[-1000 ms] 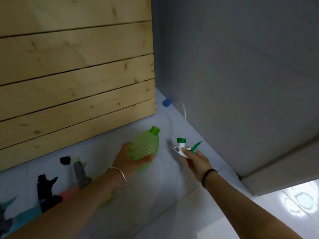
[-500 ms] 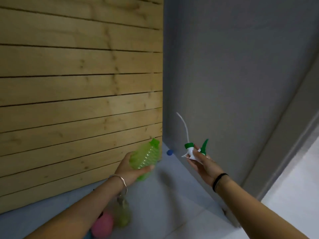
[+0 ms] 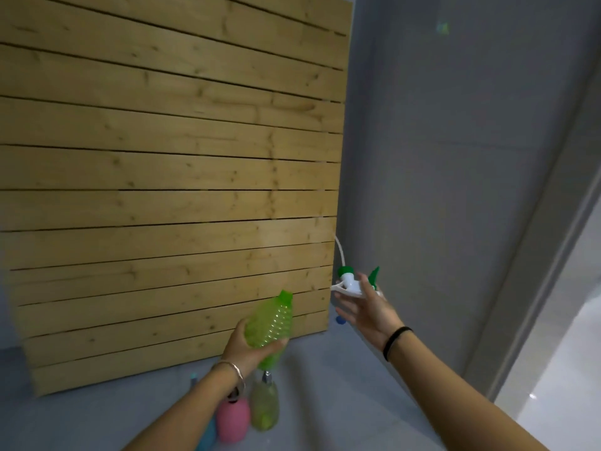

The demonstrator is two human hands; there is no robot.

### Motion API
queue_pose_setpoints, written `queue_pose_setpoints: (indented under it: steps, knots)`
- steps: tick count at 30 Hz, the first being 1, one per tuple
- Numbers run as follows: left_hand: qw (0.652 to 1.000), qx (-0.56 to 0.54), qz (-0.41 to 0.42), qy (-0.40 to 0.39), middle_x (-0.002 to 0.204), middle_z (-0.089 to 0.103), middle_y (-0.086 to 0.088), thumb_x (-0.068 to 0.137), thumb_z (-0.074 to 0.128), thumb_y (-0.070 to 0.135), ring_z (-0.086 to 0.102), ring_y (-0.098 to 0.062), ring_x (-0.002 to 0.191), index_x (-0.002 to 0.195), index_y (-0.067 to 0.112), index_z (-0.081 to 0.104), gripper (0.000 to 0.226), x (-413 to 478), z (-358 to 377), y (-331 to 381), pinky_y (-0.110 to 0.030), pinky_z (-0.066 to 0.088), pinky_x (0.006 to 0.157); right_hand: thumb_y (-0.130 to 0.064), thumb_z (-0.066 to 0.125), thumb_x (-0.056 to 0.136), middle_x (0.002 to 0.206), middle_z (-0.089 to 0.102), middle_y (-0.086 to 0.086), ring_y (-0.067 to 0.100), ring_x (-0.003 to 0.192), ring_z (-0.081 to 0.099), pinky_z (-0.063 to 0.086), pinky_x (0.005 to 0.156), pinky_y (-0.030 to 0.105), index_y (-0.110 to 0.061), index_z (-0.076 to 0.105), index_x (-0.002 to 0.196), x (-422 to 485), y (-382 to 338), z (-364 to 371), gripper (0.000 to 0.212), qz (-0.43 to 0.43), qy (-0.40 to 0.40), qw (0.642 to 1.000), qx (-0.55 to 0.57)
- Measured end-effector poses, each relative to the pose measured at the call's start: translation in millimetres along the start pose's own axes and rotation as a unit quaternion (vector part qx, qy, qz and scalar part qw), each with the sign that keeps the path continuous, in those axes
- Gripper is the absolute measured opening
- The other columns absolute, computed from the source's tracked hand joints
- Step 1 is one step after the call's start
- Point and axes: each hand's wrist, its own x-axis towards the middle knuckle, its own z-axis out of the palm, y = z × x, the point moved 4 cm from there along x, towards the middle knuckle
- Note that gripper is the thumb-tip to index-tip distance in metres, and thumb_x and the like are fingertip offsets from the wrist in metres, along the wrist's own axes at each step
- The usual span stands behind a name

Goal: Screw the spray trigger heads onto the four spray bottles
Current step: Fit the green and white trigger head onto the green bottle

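Observation:
My left hand point(image 3: 244, 347) grips a translucent green spray bottle point(image 3: 271, 323) by its lower body, neck tilted up and to the right, with no head on it. To its right, my right hand point(image 3: 367, 312) holds a white and green trigger head point(image 3: 353, 281) upside down, its green collar up and its white dip tube point(image 3: 340, 250) curving upward. The head and the bottle's open neck are apart. On the floor below stand a pink bottle point(image 3: 233, 423) and an olive-green bottle point(image 3: 264, 406); a blue bottle point(image 3: 206, 434) is mostly hidden behind my left forearm.
A wooden slat panel point(image 3: 169, 177) leans against the grey wall point(image 3: 455, 157) behind the hands. A small blue cap point(image 3: 340, 319) lies on the floor at the panel's lower right corner. A lighter glossy floor point(image 3: 559, 385) shows at the right.
The view has tilted upward and both hands have risen with the bottle and the trigger head. The standing bottles on the floor have come into view.

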Motion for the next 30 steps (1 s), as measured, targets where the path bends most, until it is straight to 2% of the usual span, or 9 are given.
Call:
queue_pose_setpoints:
  steps: [3, 7, 9, 16, 21, 23, 26, 28, 30]
  knots:
    - [1.0, 0.009, -0.01, 0.011, 0.112, 0.06, -0.001, 0.06, 0.089, 0.021, 0.059, -0.015, 0.098, 0.127, 0.018, 0.044, 0.081, -4, -12, -1, -0.024, 0.047, 0.084, -0.035, 0.051, 0.094, 0.098, 0.075, 0.013, 0.019, 0.095, 0.071, 0.05, 0.089, 0.038, -0.018, 0.038, 0.131, -11, 15, 2, 0.043, 0.02, -0.015, 1.0, 0.016]
    - [0.998, 0.055, 0.017, 0.008, 0.121, 0.059, -0.003, 0.057, 0.09, 0.025, 0.058, -0.019, 0.109, 0.13, 0.016, 0.043, 0.087, -6, -18, 2, -0.032, 0.047, 0.099, -0.027, 0.05, 0.096, 0.122, 0.059, 0.026, 0.03, 0.1, 0.067, 0.047, 0.094, 0.039, -0.017, 0.042, 0.116, -13, 18, 10, 0.024, 0.018, -0.015, 0.999, 0.05]
    - [0.998, 0.063, 0.017, 0.0, 0.125, 0.058, -0.005, 0.057, 0.09, 0.025, 0.058, -0.02, 0.112, 0.132, 0.014, 0.043, 0.089, -7, -20, 1, -0.035, 0.045, 0.103, -0.026, 0.048, 0.097, 0.124, 0.057, 0.024, 0.03, 0.102, 0.065, 0.047, 0.093, 0.038, -0.014, 0.041, 0.125, -12, 21, 13, 0.031, 0.015, -0.019, 0.999, 0.031]
    - [0.997, 0.07, 0.019, 0.005, 0.123, 0.059, -0.004, 0.057, 0.09, 0.026, 0.058, -0.018, 0.109, 0.129, 0.017, 0.044, 0.086, -6, -28, -1, -0.031, 0.047, 0.099, -0.022, 0.042, 0.099, 0.125, 0.057, 0.018, 0.023, 0.098, 0.055, 0.029, 0.113, 0.05, -0.013, 0.04, 0.14, -7, 36, 5, 0.042, 0.025, 0.014, 0.999, -0.02]
    - [0.997, 0.074, 0.021, 0.003, 0.116, 0.06, 0.0, 0.059, 0.089, 0.024, 0.058, -0.014, 0.101, 0.127, 0.016, 0.046, 0.081, -5, -28, -2, -0.023, 0.045, 0.087, -0.026, 0.044, 0.098, 0.123, 0.055, 0.013, 0.027, 0.112, 0.055, 0.034, 0.111, 0.044, -0.016, 0.045, 0.136, -5, 37, 3, 0.04, 0.043, 0.02, 0.998, -0.033]
    - [0.997, 0.08, 0.021, -0.001, 0.115, 0.059, 0.001, 0.06, 0.088, 0.025, 0.057, -0.013, 0.1, 0.127, 0.017, 0.045, 0.08, -5, -27, -3, -0.022, 0.044, 0.086, -0.025, 0.047, 0.096, 0.129, 0.052, 0.014, 0.028, 0.113, 0.056, 0.038, 0.108, 0.041, -0.018, 0.05, 0.132, -6, 37, 3, 0.037, 0.049, 0.017, 0.999, -0.005]
    - [0.996, 0.086, 0.018, -0.004, 0.116, 0.058, 0.002, 0.06, 0.088, 0.026, 0.056, -0.013, 0.101, 0.127, 0.018, 0.044, 0.081, -2, -26, -5, -0.022, 0.043, 0.086, -0.027, 0.047, 0.095, 0.125, 0.052, 0.014, 0.023, 0.099, 0.057, 0.049, 0.086, 0.032, -0.017, 0.053, 0.123, -5, 35, 3, 0.03, 0.04, 0.015, 0.999, 0.011]
    - [0.995, 0.096, 0.015, -0.006, 0.114, 0.056, 0.003, 0.06, 0.088, 0.026, 0.055, -0.012, 0.1, 0.128, 0.018, 0.043, 0.082, 0, -25, -8, -0.021, 0.042, 0.085, -0.03, 0.052, 0.093, 0.106, 0.058, 0.007, 0.017, 0.085, 0.056, 0.05, 0.072, 0.026, -0.015, 0.057, 0.112, -4, 31, 1, 0.025, 0.019, 0.041, 0.998, -0.035]
    - [0.994, 0.107, 0.009, -0.007, 0.112, 0.055, 0.005, 0.059, 0.089, 0.027, 0.054, -0.011, 0.1, 0.129, 0.018, 0.042, 0.084, 2, -25, -11, -0.019, 0.04, 0.083, -0.023, 0.058, 0.091, 0.087, 0.056, 0.004, 0.014, 0.075, 0.053, 0.05, 0.074, 0.027, -0.016, 0.057, 0.097, -3, 29, -4, 0.01, -0.003, 0.05, 0.997, -0.058]
